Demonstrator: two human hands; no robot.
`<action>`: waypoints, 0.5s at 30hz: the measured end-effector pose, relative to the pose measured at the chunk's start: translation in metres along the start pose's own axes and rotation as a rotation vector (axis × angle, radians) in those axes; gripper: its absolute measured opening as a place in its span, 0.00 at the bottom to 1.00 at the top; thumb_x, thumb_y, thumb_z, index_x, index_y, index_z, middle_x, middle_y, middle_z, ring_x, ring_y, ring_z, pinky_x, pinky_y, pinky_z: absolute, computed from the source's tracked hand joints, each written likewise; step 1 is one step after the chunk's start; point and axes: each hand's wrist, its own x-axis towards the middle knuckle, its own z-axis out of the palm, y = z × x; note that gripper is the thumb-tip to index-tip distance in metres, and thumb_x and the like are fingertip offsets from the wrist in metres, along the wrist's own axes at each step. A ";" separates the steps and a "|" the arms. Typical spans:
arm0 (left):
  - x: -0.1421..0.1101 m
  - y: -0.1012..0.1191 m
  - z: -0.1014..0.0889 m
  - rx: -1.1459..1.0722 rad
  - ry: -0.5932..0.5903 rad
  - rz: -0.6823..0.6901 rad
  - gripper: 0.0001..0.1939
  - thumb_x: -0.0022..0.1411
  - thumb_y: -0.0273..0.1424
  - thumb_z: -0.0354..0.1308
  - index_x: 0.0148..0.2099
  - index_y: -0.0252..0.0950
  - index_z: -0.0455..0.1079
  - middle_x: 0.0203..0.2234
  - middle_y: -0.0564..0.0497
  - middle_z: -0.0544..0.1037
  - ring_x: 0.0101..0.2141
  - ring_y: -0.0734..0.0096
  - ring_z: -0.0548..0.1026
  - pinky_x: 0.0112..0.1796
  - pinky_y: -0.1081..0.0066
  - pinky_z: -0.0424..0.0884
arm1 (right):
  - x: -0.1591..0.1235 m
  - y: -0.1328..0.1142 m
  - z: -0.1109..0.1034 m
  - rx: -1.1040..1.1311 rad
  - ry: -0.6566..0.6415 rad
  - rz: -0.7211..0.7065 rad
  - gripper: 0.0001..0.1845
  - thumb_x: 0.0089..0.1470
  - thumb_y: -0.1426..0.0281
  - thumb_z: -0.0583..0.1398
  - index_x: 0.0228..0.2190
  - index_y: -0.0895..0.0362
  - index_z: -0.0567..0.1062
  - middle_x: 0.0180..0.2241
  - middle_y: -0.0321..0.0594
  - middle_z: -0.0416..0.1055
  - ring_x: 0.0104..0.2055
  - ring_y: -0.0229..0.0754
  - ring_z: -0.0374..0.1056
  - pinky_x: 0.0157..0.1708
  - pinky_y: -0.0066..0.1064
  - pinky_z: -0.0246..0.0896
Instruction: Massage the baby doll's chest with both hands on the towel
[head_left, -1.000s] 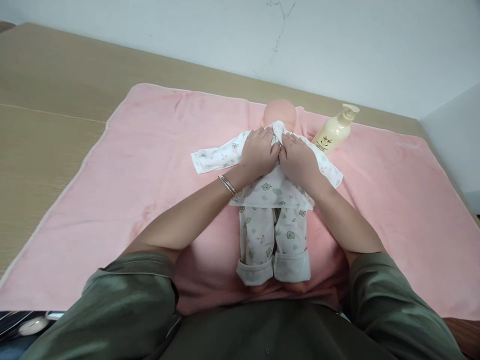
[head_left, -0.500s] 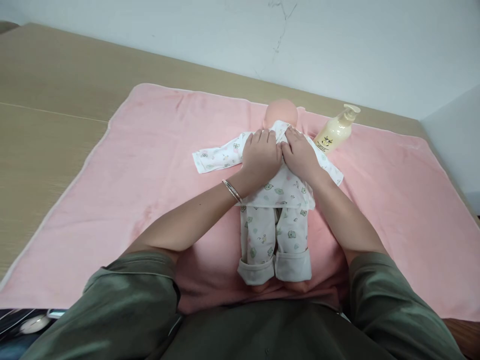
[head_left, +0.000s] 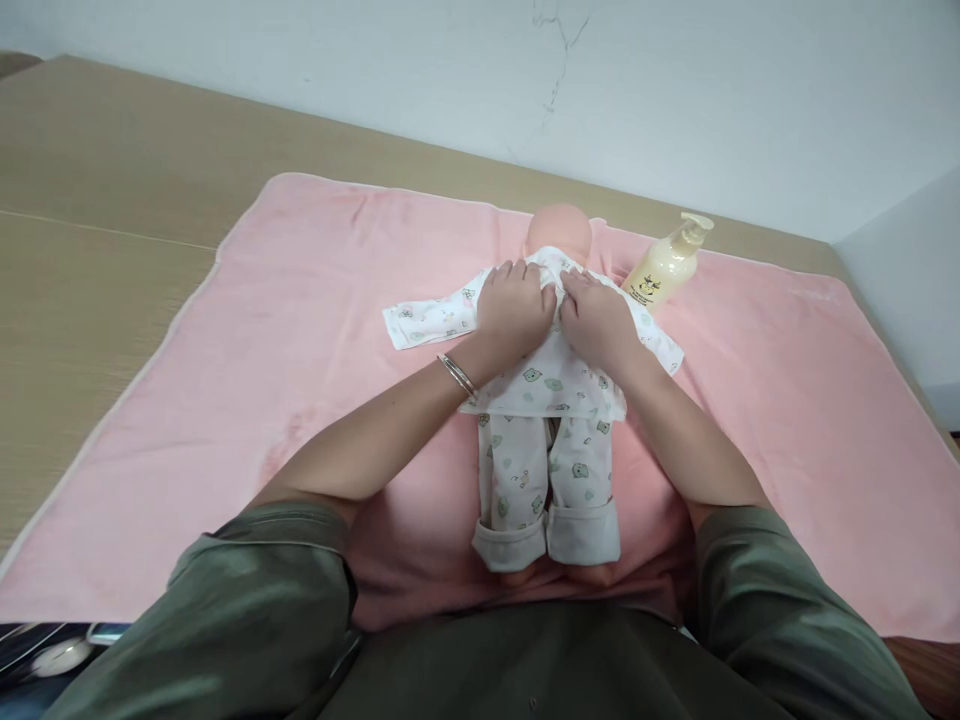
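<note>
Here doll (head_left: 551, 400) lies lengthwise – head far, feet near

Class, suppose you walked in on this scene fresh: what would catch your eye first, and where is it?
First, the baby doll in printed pyjamas, lying face up in the middle of the pink towel. Both hands, left hand and right hand, rest side by side on its chest, at the top's neckline. A cream pump bottle lies just right of the doll's head.

A baby doll (head_left: 559, 228) is laid face up on the pink towel (head_left: 300, 300), head toward the wall, dressed in a white printed top (head_left: 555, 375) and matching trousers (head_left: 544, 480) with cuffs rolled
</note>
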 end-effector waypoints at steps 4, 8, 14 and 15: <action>-0.010 0.013 -0.006 0.039 -0.005 0.033 0.21 0.69 0.32 0.39 0.50 0.27 0.70 0.49 0.31 0.76 0.54 0.46 0.72 0.56 0.50 0.64 | 0.014 0.016 0.003 0.041 0.006 0.039 0.27 0.62 0.68 0.47 0.58 0.64 0.67 0.64 0.52 0.63 0.67 0.56 0.56 0.66 0.55 0.52; 0.002 0.005 -0.008 0.015 -0.091 0.035 0.18 0.67 0.30 0.42 0.48 0.27 0.71 0.46 0.33 0.78 0.50 0.47 0.74 0.54 0.52 0.67 | 0.006 0.003 -0.002 -0.024 -0.040 0.072 0.28 0.63 0.70 0.46 0.59 0.71 0.64 0.64 0.59 0.62 0.68 0.58 0.54 0.67 0.53 0.50; 0.009 -0.006 0.002 -0.039 -0.050 0.026 0.19 0.66 0.32 0.43 0.50 0.28 0.69 0.49 0.33 0.77 0.52 0.45 0.72 0.55 0.48 0.66 | -0.002 -0.006 -0.006 -0.010 -0.008 0.022 0.24 0.61 0.72 0.47 0.53 0.62 0.72 0.60 0.52 0.69 0.65 0.56 0.60 0.64 0.53 0.57; 0.005 -0.003 0.002 -0.025 -0.029 0.022 0.19 0.67 0.32 0.43 0.50 0.28 0.70 0.48 0.33 0.77 0.52 0.45 0.72 0.55 0.48 0.66 | 0.001 -0.001 -0.004 0.000 -0.010 0.021 0.24 0.61 0.71 0.46 0.54 0.63 0.71 0.60 0.53 0.68 0.66 0.56 0.60 0.64 0.53 0.56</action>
